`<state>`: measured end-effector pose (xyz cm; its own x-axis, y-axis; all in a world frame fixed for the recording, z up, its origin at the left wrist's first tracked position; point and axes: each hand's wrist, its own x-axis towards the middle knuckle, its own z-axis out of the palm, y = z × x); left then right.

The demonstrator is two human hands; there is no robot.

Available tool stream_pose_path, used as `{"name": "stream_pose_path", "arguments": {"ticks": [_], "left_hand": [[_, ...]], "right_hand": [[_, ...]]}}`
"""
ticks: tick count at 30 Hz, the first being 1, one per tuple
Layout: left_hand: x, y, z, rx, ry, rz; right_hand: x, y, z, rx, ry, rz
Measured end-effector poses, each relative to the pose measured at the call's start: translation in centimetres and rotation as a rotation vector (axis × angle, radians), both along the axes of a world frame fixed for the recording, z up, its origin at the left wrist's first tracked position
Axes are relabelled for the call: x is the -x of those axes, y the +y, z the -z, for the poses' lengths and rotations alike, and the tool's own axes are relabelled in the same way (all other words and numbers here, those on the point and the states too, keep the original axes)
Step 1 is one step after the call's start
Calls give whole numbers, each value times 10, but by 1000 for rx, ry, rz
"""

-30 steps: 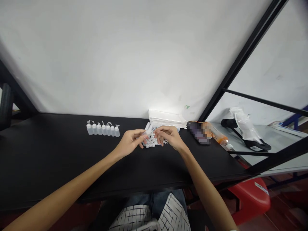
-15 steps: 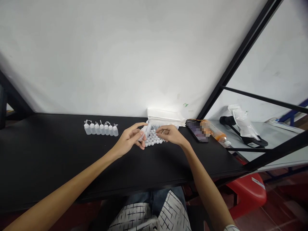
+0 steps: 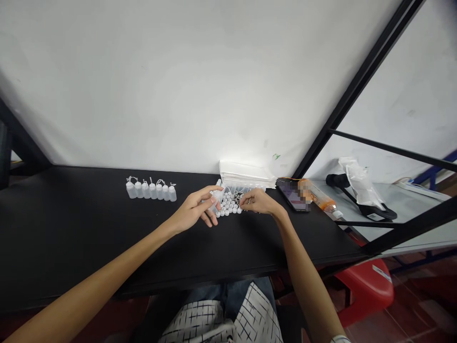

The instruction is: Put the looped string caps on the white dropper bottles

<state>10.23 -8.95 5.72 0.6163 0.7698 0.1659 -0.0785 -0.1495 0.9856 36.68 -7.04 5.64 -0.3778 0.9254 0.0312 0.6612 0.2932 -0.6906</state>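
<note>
Between the thumb and fingers of my left hand (image 3: 195, 208) is a small translucent bottle (image 3: 215, 196). My right hand (image 3: 260, 202) has its fingertips pinched at the right side of a pile of small white caps (image 3: 227, 206); what they hold, if anything, is too small to make out. Behind the caps, more translucent bottles (image 3: 246, 188) lie partly hidden by my hands. A row of several capped bottles (image 3: 152, 190) stands on the black table (image 3: 89, 228) to the left.
A stack of white sheets (image 3: 246, 173) rests against the wall. To the right are a phone (image 3: 293, 196), an orange-labelled bottle (image 3: 319, 199) and a black frame bar (image 3: 332, 114). Beyond it, a plastic bag (image 3: 360, 183) lies over a black sandal (image 3: 378, 213). A red stool (image 3: 371, 286) stands below.
My right hand has moved slightly right, away from my left hand, and more of the pile shows between them. My left hand still holds the bottle, and its lower fingers have spread a little.
</note>
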Motion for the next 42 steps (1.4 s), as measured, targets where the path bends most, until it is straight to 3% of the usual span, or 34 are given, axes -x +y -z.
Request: {"name": "stream_pose_path", "arguments": {"ticks": [10, 17, 24, 30, 42], "left_hand": [[0, -2, 1, -15, 32, 40], [-1, -2, -1, 40, 16, 52], [-5, -4, -1, 263, -41, 62], [-5, -5, 2, 262, -38, 5], [-6, -6, 3, 154, -18, -103]], "right_hand": [[5, -2, -2, 29, 54, 37], [4, -8, -11, 22, 330, 46], [29, -12, -6, -52, 668, -7], [55, -19, -3, -107, 724, -32], [64, -24, 0, -38, 790, -114]]}}
